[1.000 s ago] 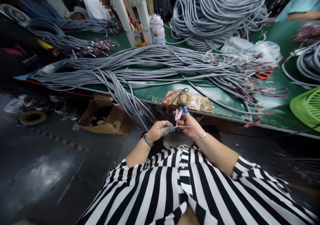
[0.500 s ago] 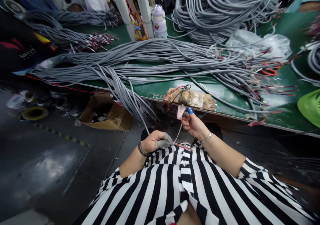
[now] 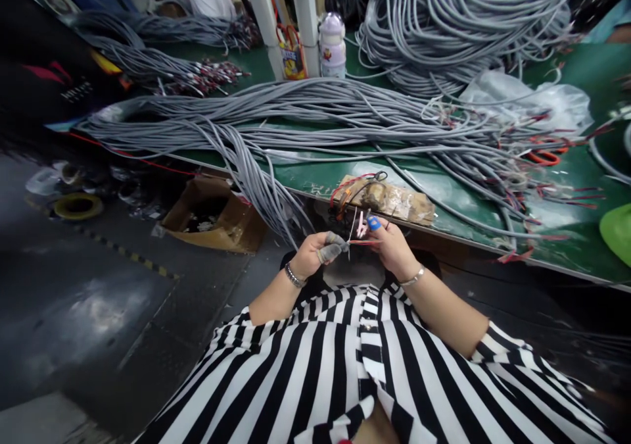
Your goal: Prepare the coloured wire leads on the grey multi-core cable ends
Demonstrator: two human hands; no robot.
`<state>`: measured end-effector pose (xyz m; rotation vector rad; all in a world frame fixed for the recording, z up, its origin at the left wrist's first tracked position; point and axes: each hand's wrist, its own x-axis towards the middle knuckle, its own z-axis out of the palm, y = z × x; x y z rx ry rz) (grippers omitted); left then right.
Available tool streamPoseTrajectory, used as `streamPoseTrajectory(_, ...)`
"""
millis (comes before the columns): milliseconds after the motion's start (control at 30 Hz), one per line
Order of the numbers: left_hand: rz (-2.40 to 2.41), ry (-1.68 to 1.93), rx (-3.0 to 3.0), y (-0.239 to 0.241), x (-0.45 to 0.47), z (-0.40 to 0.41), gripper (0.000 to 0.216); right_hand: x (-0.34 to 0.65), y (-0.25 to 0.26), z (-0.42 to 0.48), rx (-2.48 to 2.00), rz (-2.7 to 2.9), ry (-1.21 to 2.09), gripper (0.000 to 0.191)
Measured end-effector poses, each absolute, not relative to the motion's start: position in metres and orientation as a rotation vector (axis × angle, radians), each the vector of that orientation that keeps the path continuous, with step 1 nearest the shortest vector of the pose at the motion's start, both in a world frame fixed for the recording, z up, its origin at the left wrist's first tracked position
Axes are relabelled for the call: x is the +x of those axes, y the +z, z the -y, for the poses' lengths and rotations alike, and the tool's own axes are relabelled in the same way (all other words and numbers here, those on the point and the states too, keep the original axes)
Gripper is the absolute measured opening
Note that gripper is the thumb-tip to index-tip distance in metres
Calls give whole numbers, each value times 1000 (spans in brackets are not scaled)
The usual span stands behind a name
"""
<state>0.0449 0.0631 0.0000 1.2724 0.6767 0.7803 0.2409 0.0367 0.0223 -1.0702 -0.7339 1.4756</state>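
Note:
My left hand, with grey coverings on thumb and finger, pinches the end of a grey cable. Thin reddish wires stick out of that end toward my right hand. A thin white strand stands upright at the wires, close to the left fingertips. My right hand has blue tape on its thumb, and its fingers are closed around a small pink item whose kind I cannot make out. Whether the right fingers also touch the wire tips is hidden.
A wooden block with dark and red leads sits at the edge of the green table. Long grey cables lie across it, some hanging over the edge. Behind stand a bottle and a large cable coil. A cardboard box is below left.
My left hand has risen with the cable end, bringing the wires up beside my right hand. The pink item has turned. The whole view has shifted slightly.

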Motion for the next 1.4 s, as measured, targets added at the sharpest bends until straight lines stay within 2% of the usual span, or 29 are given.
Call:
streamPoseTrajectory(67,-675,783,1259,-2,49,-67,36,239,18,-36,-1089,735,1406,49)
streamPoseTrajectory(167,-650,759,1242,-4,54,-71,36,237,14,-39,-1044,661,1545,53)
streamPoseTrajectory(267,-620,722,1241,-6,58,-73,36,235,15,-44,-973,548,1635,54)
streamPoseTrajectory(500,-628,682,1264,-13,63,-74,37,231,15,-47,-928,489,1587,50)
streamPoseTrajectory(633,-643,677,1284,-7,63,-73,37,231,10,-44,-911,446,1647,54)
streamPoseTrajectory(1000,-731,625,1285,-16,16,-26,40,240,-4,-37,-879,418,1738,57)
streamPoseTrajectory(1100,-847,612,1381,-24,2,-24,34,241,-7,-37,-899,427,1734,56)
streamPoseTrajectory(1200,-1057,701,1519,-34,-6,-36,27,242,-8,-36,-942,452,1689,54)
streamPoseTrajectory(1333,-1223,946,1551,-46,-15,-57,41,245,-10,-32,-1019,519,1583,47)
streamPoseTrajectory(1400,-1276,1044,1510,-48,-18,-65,40,248,-13,-28,-1076,582,1526,41)
